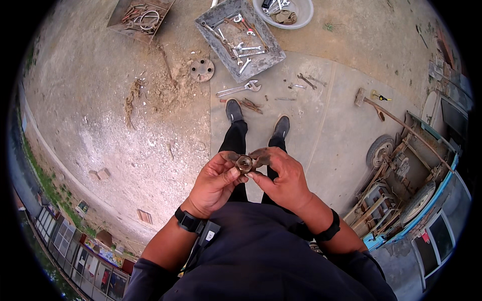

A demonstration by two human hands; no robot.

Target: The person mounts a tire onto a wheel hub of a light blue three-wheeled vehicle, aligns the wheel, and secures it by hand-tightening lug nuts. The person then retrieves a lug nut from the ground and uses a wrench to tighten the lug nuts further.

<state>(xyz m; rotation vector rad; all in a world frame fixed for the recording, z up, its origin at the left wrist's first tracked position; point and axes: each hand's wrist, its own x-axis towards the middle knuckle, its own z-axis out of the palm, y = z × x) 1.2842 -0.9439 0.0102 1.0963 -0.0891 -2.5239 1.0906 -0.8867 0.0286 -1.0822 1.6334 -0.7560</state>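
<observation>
Between both hands, in front of my body, is a brownish metal nut [244, 164] with a round hole facing up. My left hand [215, 179] pinches its left side between thumb and fingers. On the other side my right hand [282, 176] grips it the same way, the fingertips dark with grime. Beyond my shoes, a large adjustable wrench [239, 89] lies on the concrete. A grey metal tray [273, 59] behind it holds several wrenches, some with red parts.
A round plate with holes [202, 70] lies left of the tray. At the back are a white plastic basin [310, 15] and a rusty box [118, 26] of metal pieces. A sledgehammer [360, 97] leans rightward over a blue-edged cart [454, 161] with a wheel [380, 151] beside it.
</observation>
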